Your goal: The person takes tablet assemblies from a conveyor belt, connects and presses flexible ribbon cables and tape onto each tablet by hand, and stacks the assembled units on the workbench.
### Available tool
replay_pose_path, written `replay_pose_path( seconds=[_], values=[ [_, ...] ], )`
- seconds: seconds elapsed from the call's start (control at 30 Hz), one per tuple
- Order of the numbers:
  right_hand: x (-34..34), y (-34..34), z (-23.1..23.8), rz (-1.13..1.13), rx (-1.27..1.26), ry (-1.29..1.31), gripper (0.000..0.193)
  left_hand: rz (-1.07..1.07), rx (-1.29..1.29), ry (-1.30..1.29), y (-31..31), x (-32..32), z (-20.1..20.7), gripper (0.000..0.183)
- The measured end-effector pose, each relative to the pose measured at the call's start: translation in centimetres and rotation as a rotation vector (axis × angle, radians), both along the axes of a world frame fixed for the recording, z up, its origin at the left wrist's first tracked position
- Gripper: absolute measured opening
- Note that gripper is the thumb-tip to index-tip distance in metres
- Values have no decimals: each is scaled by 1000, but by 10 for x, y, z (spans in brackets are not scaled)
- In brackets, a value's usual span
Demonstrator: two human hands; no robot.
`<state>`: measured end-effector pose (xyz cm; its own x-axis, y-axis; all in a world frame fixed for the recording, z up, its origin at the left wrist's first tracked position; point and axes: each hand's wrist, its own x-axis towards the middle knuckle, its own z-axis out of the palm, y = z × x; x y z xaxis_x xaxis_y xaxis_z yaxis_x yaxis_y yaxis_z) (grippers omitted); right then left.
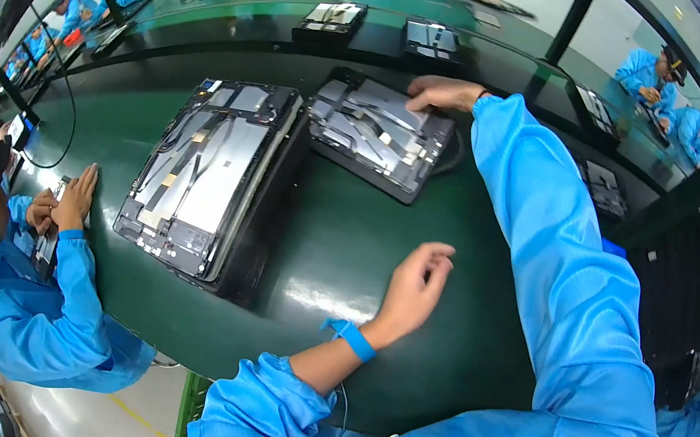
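Observation:
My right hand [446, 95] reaches across the bench and grips the far right corner of an opened tablet [374, 134]. This tablet has bare metal plates, cables and a black frame, and it lies at a slant. My left hand [416, 291], with a blue wrist strap [352, 340], hovers over the green bench nearer to me. It holds nothing; its fingers curl loosely with the thumb apart. To the left of the held tablet rests a stack of larger opened tablets [209, 173], silver plates and ribbon cables showing on the top one.
The green bench [317, 250] runs beneath everything. Along its far side a raised shelf carries more opened tablets [331, 19]. A co-worker [49, 299] in blue sits close at the left, hands on a device. Dark frame posts [573, 25] stand beyond. A green crate [193, 404] is below the front edge.

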<state>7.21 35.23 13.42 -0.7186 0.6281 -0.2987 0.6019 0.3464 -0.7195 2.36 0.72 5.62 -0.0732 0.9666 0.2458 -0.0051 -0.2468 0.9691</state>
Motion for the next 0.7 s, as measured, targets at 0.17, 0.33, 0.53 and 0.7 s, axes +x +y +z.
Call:
replay_pose_path(
  seconds=[0.17,0.33,0.53,0.7],
  values=[
    [12,-50,48,-165,-25,207,61,303,84,-197,16,-15,-10,23],
    [67,-101,88,-383,-28,455,52,352,47,-247,17,-28,-9,33],
    [137,-235,61,-713,-111,948,48,48,-147,-588,1,-20,11,60],
    [165,-342,11,-913,-292,1051,52,-95,-316,-750,-45,21,36,44]
  ],
)
